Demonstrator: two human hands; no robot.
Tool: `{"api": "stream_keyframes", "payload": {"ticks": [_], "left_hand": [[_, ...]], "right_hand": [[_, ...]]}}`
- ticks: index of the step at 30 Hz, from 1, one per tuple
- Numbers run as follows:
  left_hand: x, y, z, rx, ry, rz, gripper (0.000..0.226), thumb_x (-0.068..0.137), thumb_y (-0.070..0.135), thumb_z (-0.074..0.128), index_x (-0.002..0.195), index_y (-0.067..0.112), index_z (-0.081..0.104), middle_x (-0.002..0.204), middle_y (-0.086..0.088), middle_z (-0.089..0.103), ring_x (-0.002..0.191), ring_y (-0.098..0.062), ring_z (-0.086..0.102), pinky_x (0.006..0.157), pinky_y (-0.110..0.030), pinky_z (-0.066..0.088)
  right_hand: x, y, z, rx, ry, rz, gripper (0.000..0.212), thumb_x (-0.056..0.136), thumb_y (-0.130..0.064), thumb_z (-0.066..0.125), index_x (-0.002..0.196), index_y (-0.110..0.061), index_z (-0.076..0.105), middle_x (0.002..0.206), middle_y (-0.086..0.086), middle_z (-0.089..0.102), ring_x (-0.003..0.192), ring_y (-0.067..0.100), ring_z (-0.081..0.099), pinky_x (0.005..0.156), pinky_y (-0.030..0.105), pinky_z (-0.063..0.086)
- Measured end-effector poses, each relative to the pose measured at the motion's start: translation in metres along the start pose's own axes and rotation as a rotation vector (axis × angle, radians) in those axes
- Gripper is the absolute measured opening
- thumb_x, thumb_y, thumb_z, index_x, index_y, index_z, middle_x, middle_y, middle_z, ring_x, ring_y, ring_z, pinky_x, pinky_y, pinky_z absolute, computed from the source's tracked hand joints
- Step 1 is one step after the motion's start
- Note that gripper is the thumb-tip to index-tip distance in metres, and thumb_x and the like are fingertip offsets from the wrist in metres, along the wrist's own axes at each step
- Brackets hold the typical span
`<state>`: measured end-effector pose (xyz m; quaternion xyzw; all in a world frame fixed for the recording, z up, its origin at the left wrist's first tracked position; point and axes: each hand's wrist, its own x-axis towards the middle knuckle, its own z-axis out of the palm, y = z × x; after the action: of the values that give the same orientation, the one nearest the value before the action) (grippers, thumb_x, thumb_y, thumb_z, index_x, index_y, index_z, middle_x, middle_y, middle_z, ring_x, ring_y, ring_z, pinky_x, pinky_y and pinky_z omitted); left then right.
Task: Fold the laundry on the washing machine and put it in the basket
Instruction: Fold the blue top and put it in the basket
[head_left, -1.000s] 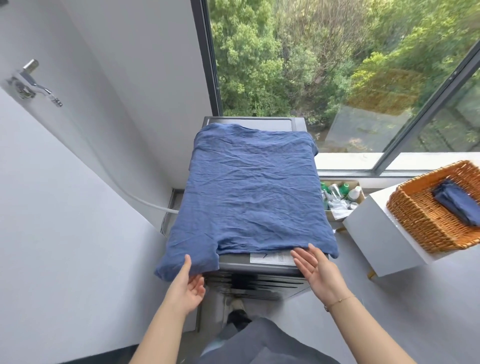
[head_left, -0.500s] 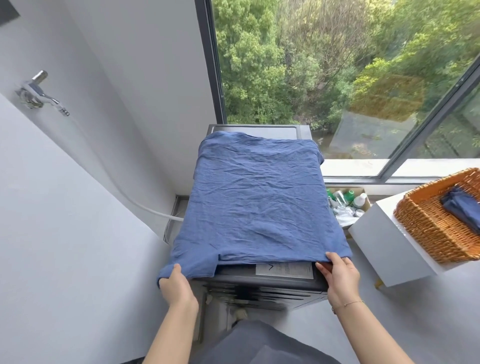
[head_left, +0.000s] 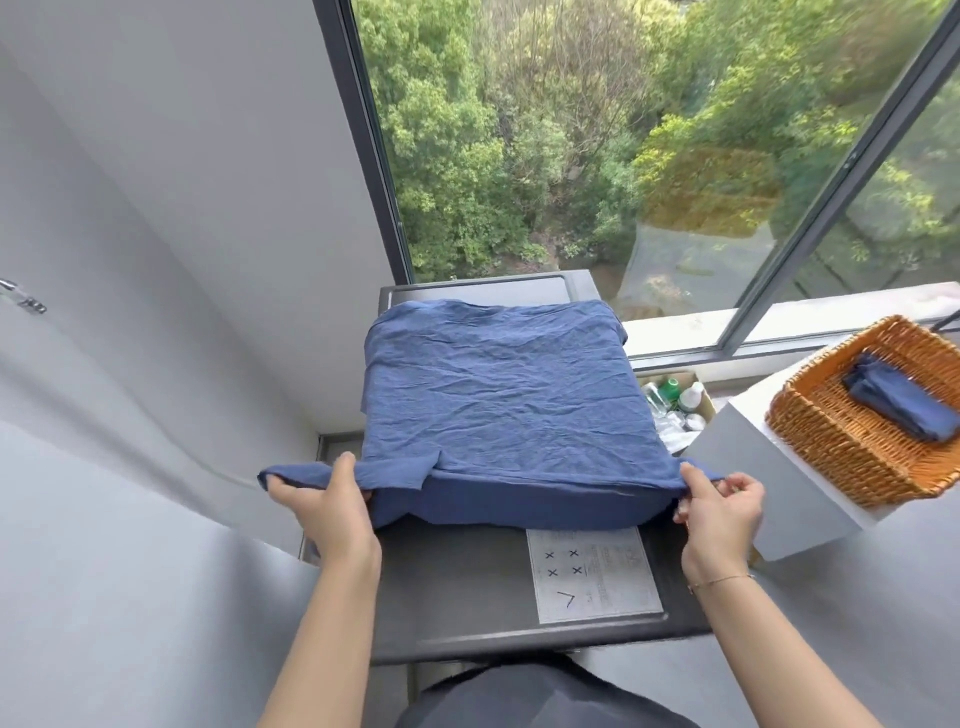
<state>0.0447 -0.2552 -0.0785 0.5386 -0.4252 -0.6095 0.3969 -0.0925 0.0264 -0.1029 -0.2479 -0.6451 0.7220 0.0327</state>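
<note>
Shirt hem (head_left: 519, 483) — between both gripping hands

A home's laundry corner, up on a high floor, is showing here: a dark grey washing machine (head_left: 467, 587) is standing in a narrow nook between plain white walls, with a tap (head_left: 23, 300) and hose fixed to the left one. A tall window (head_left: 597, 156) is looking down onto treetops. A wicker basket (head_left: 852, 447) is sitting on a white stand (head_left: 753, 467) at the right, and a cardboard box of cleaning bottles (head_left: 675, 400) is resting on the floor beside the machine
</note>
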Motion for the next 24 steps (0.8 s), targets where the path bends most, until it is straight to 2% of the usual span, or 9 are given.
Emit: {"api": "stream_keyframes", "payload": {"ticks": [5, 8, 11, 13, 17, 19, 21, 22, 24], "left_hand": [[0.054, -0.001, 0.034, 0.070, -0.153, -0.085, 0.081, 0.084, 0.011, 0.066, 0.148, 0.015, 0.016, 0.130, -0.007, 0.049, 0.112, -0.026, 0.058, 0.099, -0.042, 0.048], [0.074, -0.012, 0.042, 0.130, -0.203, -0.144, 0.078, 0.086, 0.008, 0.066, 0.148, 0.009, 0.019, 0.133, -0.007, 0.048, 0.112, -0.024, 0.056, 0.086, -0.031, 0.049], [0.089, -0.025, 0.040, 0.131, -0.201, -0.176, 0.073, 0.085, 0.008, 0.067, 0.145, 0.008, 0.025, 0.137, -0.017, 0.050, 0.115, -0.028, 0.058, 0.098, -0.043, 0.048], [0.095, -0.029, 0.038, 0.120, -0.206, -0.195, 0.072, 0.086, 0.010, 0.067, 0.144, 0.010, 0.026, 0.137, -0.017, 0.050, 0.117, -0.029, 0.057, 0.100, -0.047, 0.047], [0.095, -0.031, 0.035, 0.120, -0.376, -0.201, 0.068, 0.091, 0.012, 0.063, 0.147, 0.013, 0.024, 0.122, -0.012, 0.058, 0.103, -0.024, 0.059, 0.081, -0.034, 0.051], [0.091, -0.030, 0.028, 0.140, -0.424, -0.205, 0.071, 0.094, 0.013, 0.059, 0.150, 0.019, 0.016, 0.117, -0.008, 0.060, 0.102, -0.022, 0.060, 0.081, -0.030, 0.047], [0.088, -0.032, 0.014, 0.172, -0.376, -0.188, 0.064, 0.093, 0.011, 0.060, 0.147, 0.015, 0.026, 0.116, -0.009, 0.061, 0.096, -0.018, 0.060, 0.077, -0.027, 0.046], [0.086, -0.034, 0.005, 0.183, -0.317, -0.176, 0.058, 0.093, 0.008, 0.059, 0.144, 0.011, 0.033, 0.116, -0.011, 0.060, 0.093, -0.016, 0.059, 0.076, -0.026, 0.045], [0.083, -0.046, -0.014, 0.235, -0.197, -0.181, 0.043, 0.093, 0.003, 0.056, 0.135, 0.001, 0.043, 0.119, -0.016, 0.058, 0.097, -0.017, 0.054, 0.083, -0.027, 0.042]], "right_hand": [[0.017, -0.014, 0.044, -0.017, -0.040, 0.021, 0.031, 0.088, 0.002, 0.060, 0.099, -0.012, 0.034, 0.074, 0.002, 0.044, 0.027, 0.004, 0.042, 0.033, 0.016, 0.038], [0.030, -0.013, 0.064, -0.016, -0.073, 0.024, 0.029, 0.091, -0.001, 0.058, 0.090, -0.018, 0.033, 0.078, 0.006, 0.047, 0.028, 0.006, 0.048, 0.034, 0.017, 0.042], [0.042, -0.008, 0.076, -0.023, -0.102, 0.013, 0.035, 0.092, -0.002, 0.057, 0.081, -0.022, 0.030, 0.077, 0.008, 0.048, 0.030, 0.007, 0.050, 0.035, 0.018, 0.043], [0.048, -0.006, 0.081, -0.024, -0.126, 0.002, 0.034, 0.093, -0.004, 0.057, 0.082, -0.021, 0.030, 0.078, 0.009, 0.049, 0.032, 0.008, 0.053, 0.036, 0.018, 0.045], [0.052, 0.007, 0.087, -0.072, -0.158, -0.027, 0.029, 0.095, -0.013, 0.057, 0.081, -0.021, 0.033, 0.082, 0.005, 0.050, 0.053, 0.009, 0.062, 0.045, 0.017, 0.050], [0.048, 0.017, 0.087, -0.187, -0.175, -0.095, 0.025, 0.095, -0.017, 0.057, 0.079, -0.020, 0.037, 0.083, 0.005, 0.048, 0.066, 0.012, 0.058, 0.055, 0.018, 0.051], [0.035, 0.028, 0.081, -0.355, -0.248, -0.217, 0.021, 0.094, -0.017, 0.058, 0.079, -0.016, 0.043, 0.080, 0.005, 0.050, 0.069, 0.011, 0.050, 0.070, 0.025, 0.049], [0.025, 0.033, 0.078, -0.428, -0.306, -0.287, 0.019, 0.094, -0.016, 0.058, 0.080, -0.013, 0.046, 0.079, 0.004, 0.052, 0.070, 0.011, 0.049, 0.074, 0.023, 0.045], [0.003, 0.047, 0.072, -0.558, -0.458, -0.465, 0.015, 0.092, -0.013, 0.060, 0.082, -0.011, 0.049, 0.085, 0.003, 0.054, 0.079, 0.013, 0.052, 0.077, 0.016, 0.040]]}}
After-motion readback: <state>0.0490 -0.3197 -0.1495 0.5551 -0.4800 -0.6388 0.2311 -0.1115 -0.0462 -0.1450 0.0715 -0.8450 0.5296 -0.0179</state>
